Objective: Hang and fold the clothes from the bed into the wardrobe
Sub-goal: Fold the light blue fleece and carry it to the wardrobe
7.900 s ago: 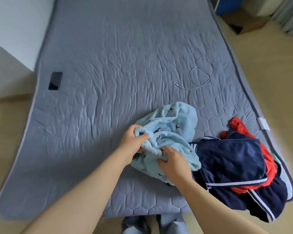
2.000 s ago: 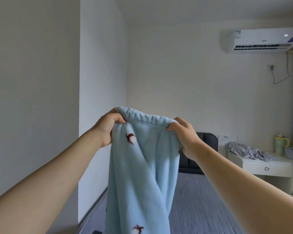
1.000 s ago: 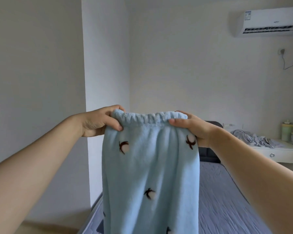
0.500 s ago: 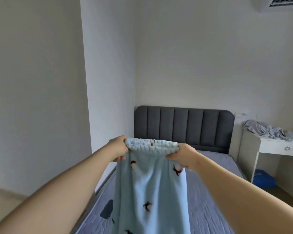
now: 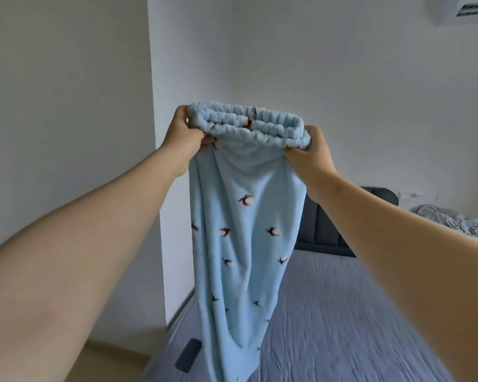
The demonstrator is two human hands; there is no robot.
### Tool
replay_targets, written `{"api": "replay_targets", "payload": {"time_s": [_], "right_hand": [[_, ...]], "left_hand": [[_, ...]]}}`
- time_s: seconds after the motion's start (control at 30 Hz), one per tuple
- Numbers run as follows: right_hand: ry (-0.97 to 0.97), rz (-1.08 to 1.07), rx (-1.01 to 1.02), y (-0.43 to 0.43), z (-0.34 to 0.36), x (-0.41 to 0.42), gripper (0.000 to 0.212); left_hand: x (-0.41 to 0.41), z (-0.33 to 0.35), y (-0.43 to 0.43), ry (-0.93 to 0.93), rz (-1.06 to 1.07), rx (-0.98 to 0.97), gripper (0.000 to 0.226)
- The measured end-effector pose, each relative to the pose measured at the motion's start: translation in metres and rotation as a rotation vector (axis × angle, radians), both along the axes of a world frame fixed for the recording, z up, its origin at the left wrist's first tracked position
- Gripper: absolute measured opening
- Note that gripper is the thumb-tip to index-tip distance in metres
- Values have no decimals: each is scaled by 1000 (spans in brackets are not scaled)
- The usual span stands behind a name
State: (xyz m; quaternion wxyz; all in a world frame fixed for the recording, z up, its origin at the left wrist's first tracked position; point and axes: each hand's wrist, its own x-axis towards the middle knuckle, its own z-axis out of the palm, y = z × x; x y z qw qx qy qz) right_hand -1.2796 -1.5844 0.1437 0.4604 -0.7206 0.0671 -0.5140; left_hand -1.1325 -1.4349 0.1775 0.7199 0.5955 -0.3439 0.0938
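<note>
A pair of light blue fleece trousers (image 5: 243,244) with small dark bird prints hangs full length in front of me, above the grey bed (image 5: 342,312). My left hand (image 5: 184,132) grips the left end of the gathered elastic waistband. My right hand (image 5: 308,151) grips its right end. The waistband is held up at about head height, its opening tipped toward me, and the legs drop down past the bottom of the view. The other clothes on the bed are out of sight.
A black phone (image 5: 188,352) lies near the bed's left edge. A white wall corner (image 5: 155,161) stands just left of the trousers. The dark padded headboard (image 5: 329,230) is behind them. A white desk with crumpled grey cloth (image 5: 453,221) is at the right; an air conditioner (image 5: 464,8) hangs top right.
Both hands have lifted the waistband higher than half a second ago and tipped its opening toward me. The trousers hang longer and now cover most of the headboard.
</note>
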Motion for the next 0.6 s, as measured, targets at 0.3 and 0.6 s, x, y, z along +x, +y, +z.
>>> {"api": "replay_targets", "payload": {"time_s": [0.3,0.6], "right_hand": [[20,138,165,38,-38,-42,26],[406,213,331,93,-177,-128,25]], "left_hand": [[-40,-51,52,80,-19,193,16],[-134,-206,130,332,50,521,23]]}}
